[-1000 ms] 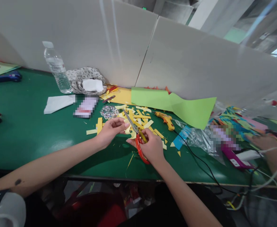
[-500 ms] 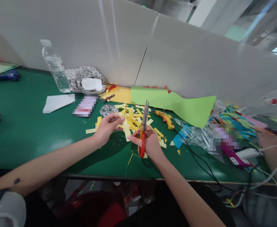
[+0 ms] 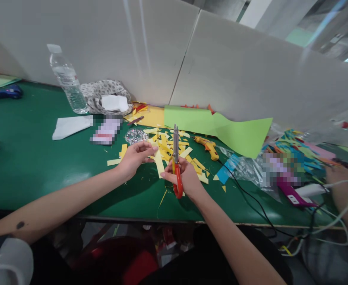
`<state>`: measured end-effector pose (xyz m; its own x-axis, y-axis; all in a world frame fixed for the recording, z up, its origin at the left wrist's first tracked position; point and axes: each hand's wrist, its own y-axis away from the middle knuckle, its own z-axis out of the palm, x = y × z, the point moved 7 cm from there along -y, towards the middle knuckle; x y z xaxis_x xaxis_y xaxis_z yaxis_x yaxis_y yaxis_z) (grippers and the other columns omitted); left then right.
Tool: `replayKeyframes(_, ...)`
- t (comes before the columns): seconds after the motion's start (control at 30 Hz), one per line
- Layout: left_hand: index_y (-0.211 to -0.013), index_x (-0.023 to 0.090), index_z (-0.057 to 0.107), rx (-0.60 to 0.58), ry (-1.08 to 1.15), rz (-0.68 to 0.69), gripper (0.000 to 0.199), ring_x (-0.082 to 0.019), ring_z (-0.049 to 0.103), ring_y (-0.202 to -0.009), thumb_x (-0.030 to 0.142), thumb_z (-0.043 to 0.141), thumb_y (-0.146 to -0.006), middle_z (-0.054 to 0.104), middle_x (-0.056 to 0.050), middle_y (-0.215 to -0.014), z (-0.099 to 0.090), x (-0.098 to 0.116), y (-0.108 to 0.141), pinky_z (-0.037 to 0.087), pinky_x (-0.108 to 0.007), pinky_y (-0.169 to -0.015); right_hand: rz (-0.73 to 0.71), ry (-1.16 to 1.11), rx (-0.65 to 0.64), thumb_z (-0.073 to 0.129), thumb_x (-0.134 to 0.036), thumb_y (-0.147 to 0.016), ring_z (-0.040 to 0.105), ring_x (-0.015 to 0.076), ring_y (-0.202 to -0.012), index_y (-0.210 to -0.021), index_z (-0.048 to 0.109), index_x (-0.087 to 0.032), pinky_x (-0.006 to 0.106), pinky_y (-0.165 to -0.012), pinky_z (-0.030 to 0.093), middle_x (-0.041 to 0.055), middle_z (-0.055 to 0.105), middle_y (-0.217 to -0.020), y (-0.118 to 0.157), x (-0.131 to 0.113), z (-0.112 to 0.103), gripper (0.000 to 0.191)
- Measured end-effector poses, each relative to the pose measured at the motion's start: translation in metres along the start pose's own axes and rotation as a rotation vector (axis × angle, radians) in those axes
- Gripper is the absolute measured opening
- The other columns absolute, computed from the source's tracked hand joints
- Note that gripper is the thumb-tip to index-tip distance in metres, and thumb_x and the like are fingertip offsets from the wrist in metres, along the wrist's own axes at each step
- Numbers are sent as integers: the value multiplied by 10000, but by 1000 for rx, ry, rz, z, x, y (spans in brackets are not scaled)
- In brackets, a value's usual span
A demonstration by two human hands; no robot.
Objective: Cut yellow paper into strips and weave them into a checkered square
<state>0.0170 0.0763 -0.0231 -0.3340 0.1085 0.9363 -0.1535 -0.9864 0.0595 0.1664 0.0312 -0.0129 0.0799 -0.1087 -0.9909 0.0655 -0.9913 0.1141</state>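
Between the thumb and fingers of my left hand (image 3: 136, 160) is the upper end of a pale yellow paper strip (image 3: 158, 164). My right hand (image 3: 184, 178) is closed around a pair of scissors (image 3: 176, 154) with red-orange handles, the blades pointing up and away from me. The thumb of that hand is at the strip's lower end. Beneath and beyond both hands lies a loose pile of cut yellow paper strips (image 3: 165, 141) on the green table (image 3: 81, 170).
A water bottle (image 3: 68, 85) leans at the back left by a patterned cloth (image 3: 107, 89). Behind the pile are green paper sheets (image 3: 192, 118). To the right lie a yellow glue gun (image 3: 208, 147), its black cord, a plastic bag (image 3: 251, 170) and another person's hand (image 3: 342, 180).
The scissors have tilted, their tips swinging left toward upright. Both hands keep their hold on the strip and scissors, and the view has shifted slightly.
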Motion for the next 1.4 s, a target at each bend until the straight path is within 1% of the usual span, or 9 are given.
replayKeyframes(0.23, -712, 169, 589, -9, 21, -27, 221, -111, 588, -707, 290, 753, -627, 620, 8, -727, 1, 1, 0, 508, -226, -623, 33, -72, -6, 805, -175, -425, 529, 90, -572, -722, 509, -193, 274, -645, 480, -72, 553, -608, 1, 1, -1, 419)
replayKeyframes(0.43, -724, 154, 637, 3, 29, -47, 219, -108, 600, -686, 330, 744, -648, 640, -17, -752, -1, 2, -2, 500, -214, -611, 25, -49, 2, 813, -209, -424, 544, 98, -597, -716, 515, -198, 290, -681, 485, -63, 572, -627, 3, -5, -2, 418)
replayKeyframes(0.63, -713, 154, 654, 10, 39, -72, 228, -97, 589, -639, 363, 731, -665, 617, -6, -678, -4, 2, -4, 501, -214, -613, 29, -49, -5, 825, -252, -418, 547, 107, -608, -720, 514, -201, 299, -687, 487, -55, 573, -637, 4, -6, -1, 437)
replayKeyframes(0.87, -716, 171, 672, 3, 71, -83, 185, -66, 581, -634, 314, 761, -639, 633, 10, -709, -7, 0, -8, 501, -188, -657, 9, -30, -8, 821, -273, -422, 559, 118, -605, -718, 495, -208, 323, -702, 494, -49, 581, -645, 2, -4, -4, 446)
replayKeyframes(0.97, -711, 177, 680, 14, 77, -100, 162, -67, 593, -644, 285, 768, -628, 653, 11, -723, -9, -1, -9, 498, -187, -671, 0, -42, -6, 824, -255, -413, 562, 115, -609, -727, 485, -204, 308, -692, 491, -57, 575, -641, 1, -4, -6, 465)
replayKeyframes(1.07, -714, 177, 686, 16, 71, -88, 151, -74, 597, -634, 270, 767, -627, 657, 10, -709, -10, 1, -10, 499, -196, -660, 10, -15, 7, 822, -242, -424, 561, 110, -603, -742, 481, -197, 300, -688, 487, -50, 588, -650, 1, -3, -8, 468)
replayKeyframes(1.2, -719, 166, 679, 9, 78, -100, 156, -88, 605, -641, 267, 762, -634, 659, 0, -701, -10, 2, -11, 505, -213, -659, 22, -9, 24, 821, -261, -425, 567, 114, -599, -741, 473, -199, 311, -688, 487, -51, 582, -648, 1, -3, -9, 474)
replayKeyframes(1.33, -773, 150, 665, -48, 82, -95, 210, -122, 625, -702, 328, 726, -680, 667, -36, -760, -2, 2, -8, 521, -241, -652, 5, -21, 68, 822, -286, -415, 572, 121, -610, -725, 459, -206, 316, -696, 488, -53, 567, -652, 2, -5, -11, 484)
replayKeyframes(1.4, -803, 149, 660, -90, 37, -106, 238, -131, 628, -732, 328, 737, -665, 668, -41, -805, 4, 1, -4, 526, -250, -660, -16, -31, 91, 820, -291, -424, 581, 128, -637, -725, 458, -209, 319, -715, 488, -50, 569, -663, 4, -8, -12, 477)
